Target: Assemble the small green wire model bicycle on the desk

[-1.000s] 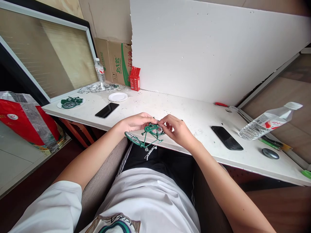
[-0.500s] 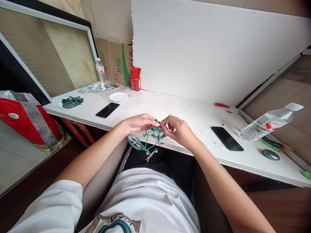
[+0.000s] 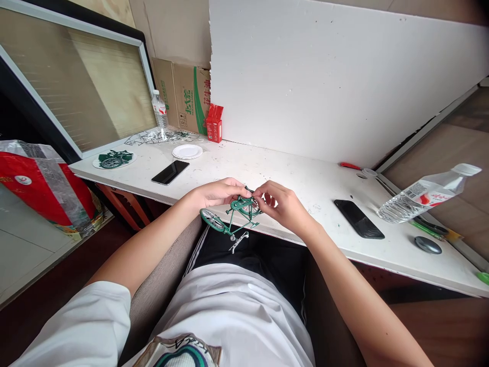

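Observation:
A green model bicycle (image 3: 225, 228) with spoked wheels and silver-grey handlebars hangs tilted over the table's front edge, above my lap. My left hand (image 3: 221, 193) is closed on its upper part, thumb and fingers pinching the frame near the rear wheel. Against the rear wheel's upper right side, my right hand (image 3: 278, 200) has thumb and forefinger closed in a pinch. Both hands' fingertips nearly meet there. Whether a small part sits between them is hidden by the fingers.
Left on the white table (image 3: 237, 163) are a plate of green bicycle parts (image 3: 114, 160), a phone (image 3: 170, 172), a white plate (image 3: 187, 151) and an upright bottle (image 3: 159, 111). To the right lie another phone (image 3: 358, 219), a tilted water bottle (image 3: 428, 196) and a dark round object (image 3: 428, 244).
Both hands stay at the model bicycle with almost the same grip. The whole view has shifted very slightly; nothing has been picked up or let go.

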